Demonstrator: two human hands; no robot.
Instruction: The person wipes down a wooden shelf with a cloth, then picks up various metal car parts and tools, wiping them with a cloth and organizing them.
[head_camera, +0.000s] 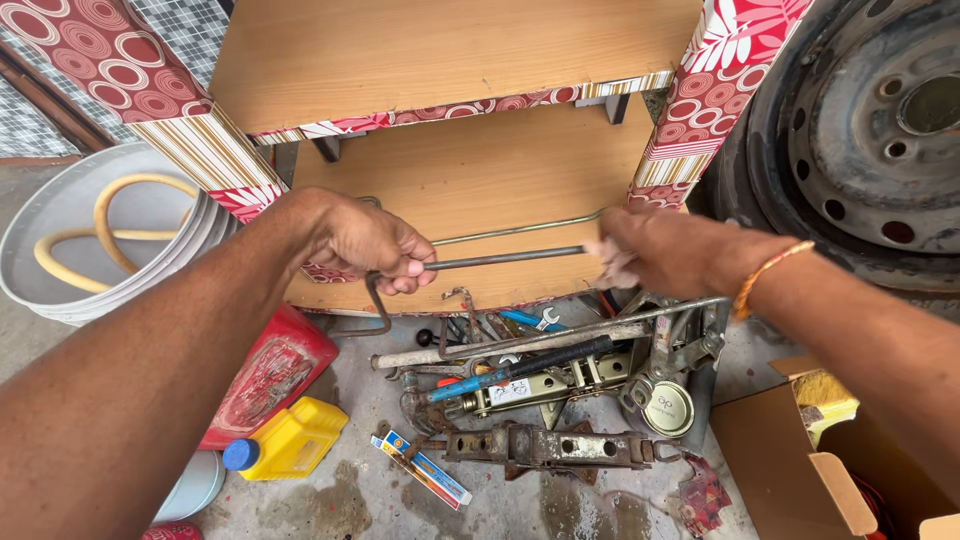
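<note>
**A:** What lies closest to the camera?

**B:** Two bare forearms reach in from the bottom corners. The left hand (372, 247) is clamped in a fist around the bent end of a long metal rod (500, 259). The right hand (640, 250) is closed around the rod's other end; it is slightly blurred, so the exact finger hold is hard to tell. An orange thread (768, 273) circles that wrist.

**B:** The rod hangs level between the hands, above the floor and in front of a low wooden shelf (480, 170) with red patterned trim.

**A:** And underneath?

**B:** A heap of tools on the concrete floor (560, 505): a rusty scissor jack (550, 447), a second jack (560, 380) behind it, a blue-handled tool (480, 381), a small spanner (545, 319). To the left sit a red can (270, 375) and a yellow bottle (290, 438); a white bucket (60, 230) holds a hose. A car wheel (860, 130) leans at the right, a cardboard box (790, 450) below it.

**A:** How would this rod be handled well?

**B:** In my judgement, by keeping both fists firm and the rod level, since its hooked end near the left hand could snag the tools below or the shelf edge.
</note>
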